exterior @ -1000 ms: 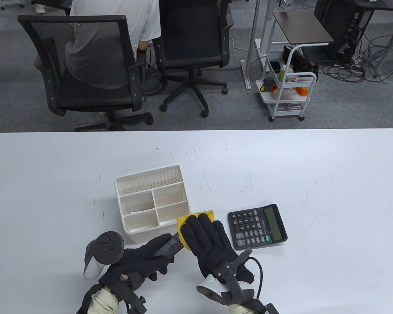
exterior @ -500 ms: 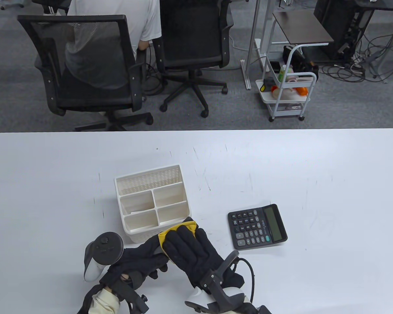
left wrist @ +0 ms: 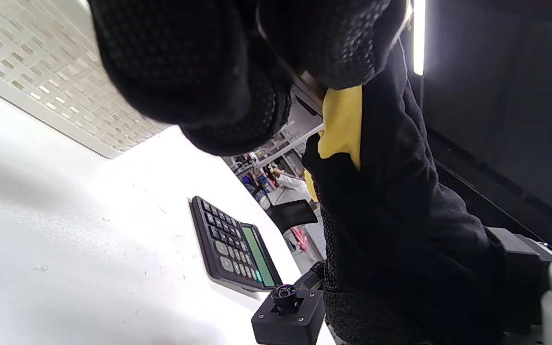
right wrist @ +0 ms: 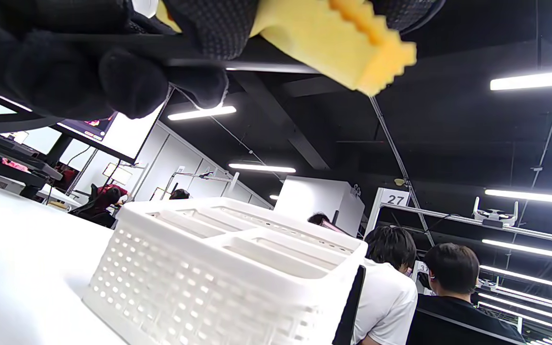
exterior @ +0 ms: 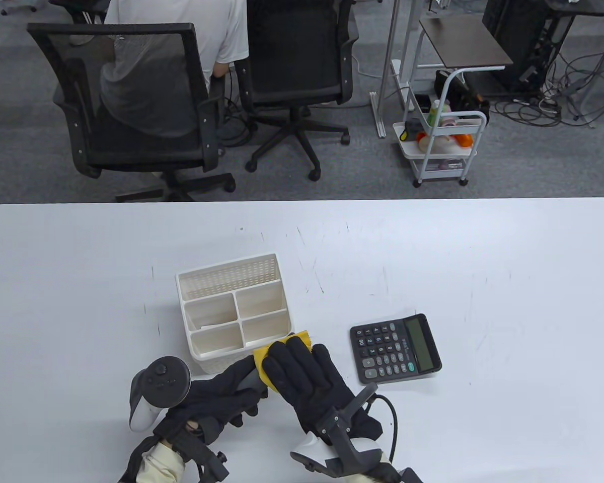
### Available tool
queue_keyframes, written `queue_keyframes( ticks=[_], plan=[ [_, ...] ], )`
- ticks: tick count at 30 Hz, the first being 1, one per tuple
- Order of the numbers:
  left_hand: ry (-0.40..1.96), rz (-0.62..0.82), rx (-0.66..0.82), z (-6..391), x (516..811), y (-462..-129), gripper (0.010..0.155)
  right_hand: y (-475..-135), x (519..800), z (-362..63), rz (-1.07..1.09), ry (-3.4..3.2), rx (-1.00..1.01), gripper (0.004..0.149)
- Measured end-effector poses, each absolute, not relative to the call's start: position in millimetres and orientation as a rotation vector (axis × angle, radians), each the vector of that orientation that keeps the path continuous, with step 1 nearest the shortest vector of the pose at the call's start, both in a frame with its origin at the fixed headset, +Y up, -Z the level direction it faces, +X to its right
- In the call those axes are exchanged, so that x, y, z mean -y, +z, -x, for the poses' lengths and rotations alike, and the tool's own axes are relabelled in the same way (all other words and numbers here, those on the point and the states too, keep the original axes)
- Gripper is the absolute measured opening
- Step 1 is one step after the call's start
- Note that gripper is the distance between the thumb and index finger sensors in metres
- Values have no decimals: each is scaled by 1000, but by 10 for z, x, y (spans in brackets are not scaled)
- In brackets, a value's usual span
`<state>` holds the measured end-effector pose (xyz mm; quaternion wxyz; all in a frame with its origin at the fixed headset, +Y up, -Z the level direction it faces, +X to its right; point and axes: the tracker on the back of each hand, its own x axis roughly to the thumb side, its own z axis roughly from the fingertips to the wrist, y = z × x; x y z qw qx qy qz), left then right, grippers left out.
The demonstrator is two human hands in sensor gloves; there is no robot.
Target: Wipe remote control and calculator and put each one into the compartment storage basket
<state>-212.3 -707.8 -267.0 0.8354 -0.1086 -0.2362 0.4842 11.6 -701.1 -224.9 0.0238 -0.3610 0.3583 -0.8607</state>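
My left hand (exterior: 231, 391) grips the near end of the dark grey remote control (exterior: 250, 382), which it holds just above the table in front of the basket. My right hand (exterior: 296, 361) lies over the remote's far part and holds a yellow cloth (exterior: 261, 359) wrapped against it. From below, the cloth (right wrist: 333, 38) sticks out past the remote (right wrist: 266, 60). The black calculator (exterior: 395, 348) lies flat on the table to the right, untouched. The white compartment basket (exterior: 231, 274) stands just beyond both hands, its compartments empty.
The basket's perforated wall (left wrist: 41, 62) is close to my left fingers. The calculator (left wrist: 230, 247) lies a hand's width right of my hands. Office chairs, a seated person and a white cart (exterior: 443, 146) stand beyond the far table edge.
My right hand slid the cloth along the remote toward my left hand, then back out a little toward the far end. My left hand, the basket and the calculator stayed put.
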Motion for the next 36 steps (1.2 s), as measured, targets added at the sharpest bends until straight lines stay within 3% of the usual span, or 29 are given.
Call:
queue_keyframes(
  ticks=[14, 27, 36],
  plan=[
    [1020, 233, 513, 2129, 7075, -2667, 63, -2355, 6955, -331, 978, -2839, -1137, 57],
    [1126, 232, 474, 2218, 7097, -2675, 63, -2143, 7066, -39, 1280, -2657, -1098, 55],
    [1105, 261, 533, 2191, 7042, -2690, 63, -2252, 6952, -156, 1071, -2740, -1214, 55]
  ],
)
